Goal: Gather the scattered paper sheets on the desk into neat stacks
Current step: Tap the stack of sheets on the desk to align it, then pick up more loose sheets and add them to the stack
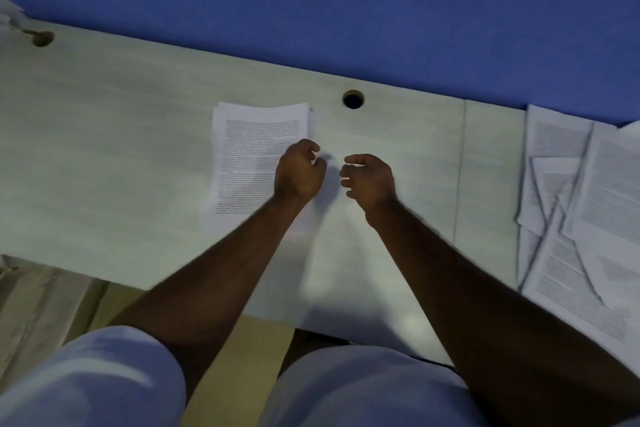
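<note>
A squared-up stack of printed paper sheets [254, 152] lies on the pale desk [104, 149], left of centre. My left hand [299, 172] hovers over the stack's right edge with its fingers loosely curled, holding nothing. My right hand [369, 178] is just to the right of it, above bare desk, fingers loosely curled and empty. Scattered printed sheets [581, 211] overlap at odd angles at the desk's right end.
A round cable hole [353, 99] sits behind the hands near the desk's back edge, another hole [42, 38] at the far left. A blue partition [346, 10] rises behind the desk. My knees in light trousers [346, 388] are below the front edge.
</note>
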